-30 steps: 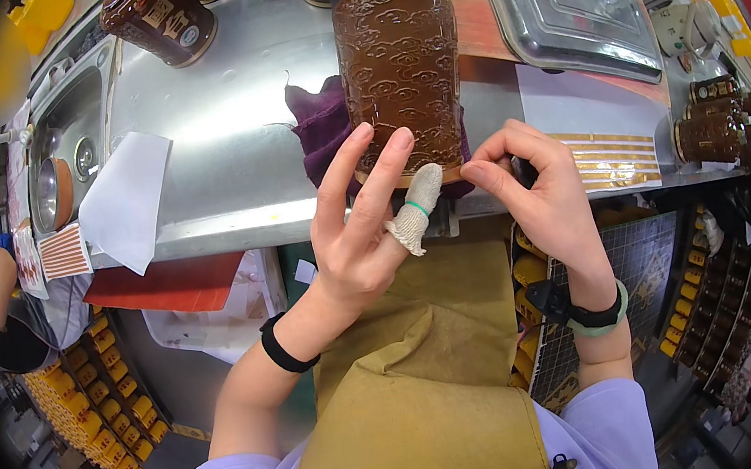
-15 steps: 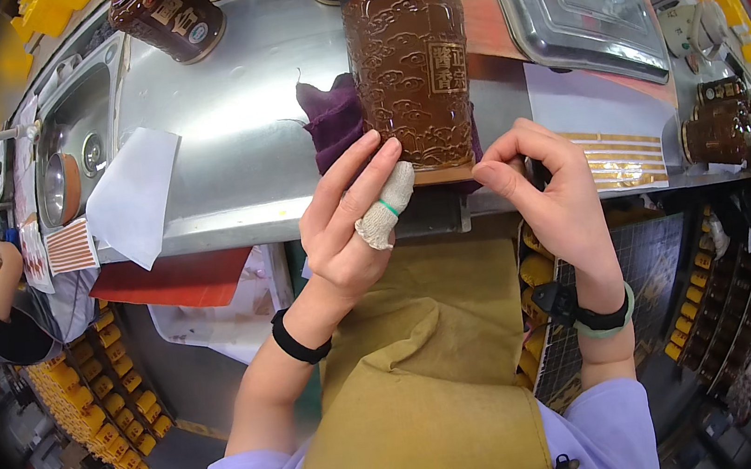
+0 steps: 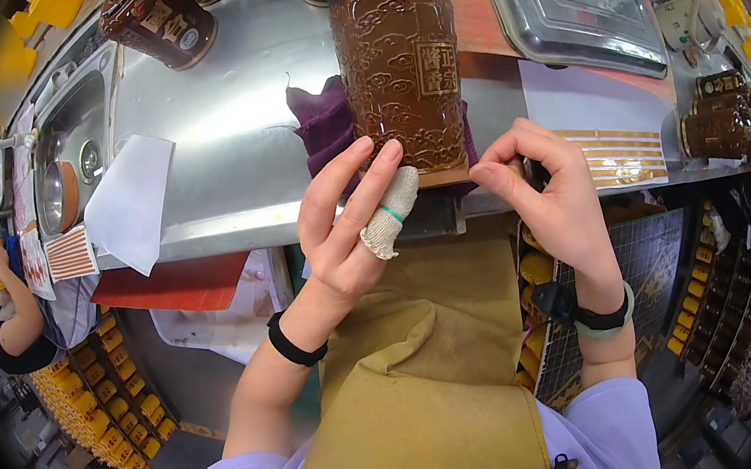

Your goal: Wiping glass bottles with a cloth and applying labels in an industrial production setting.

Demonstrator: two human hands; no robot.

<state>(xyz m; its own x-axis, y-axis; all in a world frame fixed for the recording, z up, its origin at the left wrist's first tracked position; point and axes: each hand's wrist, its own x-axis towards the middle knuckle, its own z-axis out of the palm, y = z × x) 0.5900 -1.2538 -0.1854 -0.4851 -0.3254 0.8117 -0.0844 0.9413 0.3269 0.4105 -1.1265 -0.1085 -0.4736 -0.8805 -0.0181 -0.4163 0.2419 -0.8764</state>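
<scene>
A brown embossed bottle (image 3: 398,72) with raised cloud shapes and a gold-framed panel rests on a small wooden block (image 3: 443,176) at the counter's front edge. Purple cloth (image 3: 325,128) shows on both sides behind it. My left hand (image 3: 347,229) has its fingers stretched, two fingertips at the bottle's lower left. A knitted white finger cover with a green band (image 3: 392,214) is on that hand. Beside the lower right corner, my right hand (image 3: 549,194) pinches thumb and forefinger together; whatever they hold is too small to make out.
A sheet of gold strips (image 3: 609,154) lies right of my right hand, below a clear lidded tray (image 3: 568,5). More brown bottles (image 3: 157,22) stand at the far left. A white sheet (image 3: 133,203) and a sink (image 3: 86,129) are left; other people work at both sides.
The bottle and counter sit slightly further left in view. My left fingers are spread a little more; my right hand keeps its pinch almost unmoved.
</scene>
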